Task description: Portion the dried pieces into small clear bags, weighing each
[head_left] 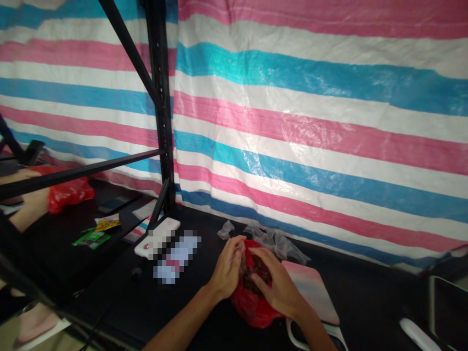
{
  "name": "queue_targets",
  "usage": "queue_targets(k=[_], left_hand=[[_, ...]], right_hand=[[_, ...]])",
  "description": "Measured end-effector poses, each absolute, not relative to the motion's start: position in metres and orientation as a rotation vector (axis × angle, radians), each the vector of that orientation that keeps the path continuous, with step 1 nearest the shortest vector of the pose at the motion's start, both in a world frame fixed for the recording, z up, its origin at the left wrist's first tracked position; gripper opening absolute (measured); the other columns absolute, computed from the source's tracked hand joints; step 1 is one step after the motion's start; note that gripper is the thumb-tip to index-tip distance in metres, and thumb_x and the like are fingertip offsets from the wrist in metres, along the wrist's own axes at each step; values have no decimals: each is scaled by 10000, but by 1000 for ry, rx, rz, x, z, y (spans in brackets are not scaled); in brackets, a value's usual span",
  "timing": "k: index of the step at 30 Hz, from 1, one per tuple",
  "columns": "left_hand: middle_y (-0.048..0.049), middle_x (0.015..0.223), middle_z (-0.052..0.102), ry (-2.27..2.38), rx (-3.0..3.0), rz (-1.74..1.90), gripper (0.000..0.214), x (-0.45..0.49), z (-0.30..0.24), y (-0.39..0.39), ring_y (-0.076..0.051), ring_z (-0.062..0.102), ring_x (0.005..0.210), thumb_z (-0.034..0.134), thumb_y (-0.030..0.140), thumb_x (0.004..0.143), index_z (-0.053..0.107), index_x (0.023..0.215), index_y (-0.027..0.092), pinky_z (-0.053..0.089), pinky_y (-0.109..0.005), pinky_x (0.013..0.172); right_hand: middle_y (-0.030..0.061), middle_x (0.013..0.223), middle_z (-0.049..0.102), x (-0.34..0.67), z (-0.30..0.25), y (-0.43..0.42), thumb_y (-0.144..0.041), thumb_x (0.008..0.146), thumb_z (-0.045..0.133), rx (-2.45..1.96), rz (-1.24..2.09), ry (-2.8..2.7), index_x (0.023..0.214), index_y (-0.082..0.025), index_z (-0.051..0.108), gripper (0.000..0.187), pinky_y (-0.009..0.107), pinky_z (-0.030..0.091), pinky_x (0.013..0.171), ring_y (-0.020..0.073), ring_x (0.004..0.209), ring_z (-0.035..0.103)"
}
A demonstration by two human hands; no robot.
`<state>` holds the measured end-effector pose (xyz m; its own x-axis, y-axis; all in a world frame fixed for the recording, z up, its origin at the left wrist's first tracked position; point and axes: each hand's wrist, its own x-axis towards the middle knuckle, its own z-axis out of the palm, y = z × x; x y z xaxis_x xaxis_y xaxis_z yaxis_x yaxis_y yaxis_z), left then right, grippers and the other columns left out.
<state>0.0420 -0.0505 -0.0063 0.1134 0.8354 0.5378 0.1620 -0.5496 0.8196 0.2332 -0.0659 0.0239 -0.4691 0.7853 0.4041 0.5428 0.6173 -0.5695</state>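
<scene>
A red plastic bag (252, 307) with dark reddish-brown contents sits on the black table (365, 297) in front of me. My left hand (227, 270) grips the bag's left rim with fingers curled. My right hand (280, 287) lies over the bag's right side, fingers bent at the opening onto the dark contents. Both hands hold the bag's mouth apart. Crumpled clear plastic bags (272, 239) lie just behind the red bag.
A pink-and-white flat pad (314, 287) lies right of the bag. A white device (158, 236) and blurred items lie to the left by a black rack post (161, 107). Another person's arm (25, 204), another red bag (68, 190) and small packets (95, 233) are far left.
</scene>
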Motion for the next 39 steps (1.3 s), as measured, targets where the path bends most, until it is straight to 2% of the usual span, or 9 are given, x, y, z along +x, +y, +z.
queue_targets(k=[5, 10, 14, 17, 20, 24, 27, 30, 39], left_hand=[[-126, 1362, 541, 858, 1967, 1344, 529, 40, 3, -56, -242, 460, 1303, 207, 458, 1050, 437, 1469, 230, 339, -453, 1148], [-146, 1380, 526, 752, 2017, 1378, 623, 38, 6, -59, -282, 463, 1290, 288, 569, 1011, 373, 1515, 211, 358, -471, 1120], [-144, 1229, 599, 856, 1892, 1565, 566, 38, 4, -55, -278, 554, 1157, 303, 557, 1007, 505, 1372, 175, 414, -440, 1041], [-108, 1076, 625, 924, 1786, 1651, 482, 38, 2, -52, -251, 596, 1014, 311, 526, 1011, 573, 1213, 176, 465, -389, 923], [-90, 993, 631, 954, 1786, 1661, 403, 37, 1, -50, -238, 603, 948, 306, 457, 1021, 593, 1088, 181, 474, -367, 869], [-95, 1078, 648, 1003, 2016, 1474, 223, 38, 2, -49, -251, 585, 1051, 433, 281, 965, 601, 1087, 201, 451, -389, 952], [-89, 1177, 651, 1062, 2238, 1215, 376, 40, 1, -47, -279, 558, 1144, 555, 97, 774, 620, 1124, 219, 421, -421, 997], [-63, 1082, 691, 1188, 2270, 1062, 449, 40, 0, -43, -257, 602, 1061, 491, -4, 652, 647, 1009, 219, 442, -391, 931], [-9, 796, 722, 1637, 2126, 986, 263, 15, 15, -35, -221, 668, 764, 432, 74, 788, 629, 855, 235, 410, -316, 739]], right_hand=[[119, 1319, 639, 214, 10, -68, -292, 870, 668, -1093, 475, -2052, 1335, -233, 549, 483, 475, 491, 1041, 287, 1204, 607], [96, 1212, 693, 214, 18, -67, -283, 925, 588, -1057, 459, -1992, 1247, -234, 610, 326, 421, 522, 979, 254, 1102, 655], [78, 1109, 713, 253, 43, -58, -282, 937, 520, -1056, 405, -1874, 1148, -229, 672, 265, 408, 520, 934, 257, 1038, 657], [54, 823, 673, 297, 58, -52, -248, 858, 501, -1148, 448, -1948, 824, -208, 724, 229, 339, 518, 708, 233, 794, 640], [46, 735, 633, 333, 63, -51, -192, 762, 534, -1329, 515, -2014, 665, -192, 707, 199, 313, 477, 657, 213, 723, 617], [42, 788, 651, 350, 58, -55, -167, 721, 551, -1503, 626, -2044, 751, -195, 759, 212, 300, 455, 636, 206, 725, 615], [40, 878, 669, 348, 56, -56, -171, 724, 546, -1477, 670, -2006, 977, -218, 772, 342, 323, 487, 705, 225, 810, 638], [57, 958, 689, 348, 55, -54, -205, 771, 539, -1419, 577, -1927, 1114, -224, 738, 397, 376, 503, 821, 252, 921, 651], [92, 1011, 720, 355, 50, -44, -260, 874, 489, -1352, 215, -1892, 986, -208, 732, 272, 453, 457, 943, 270, 993, 638]])
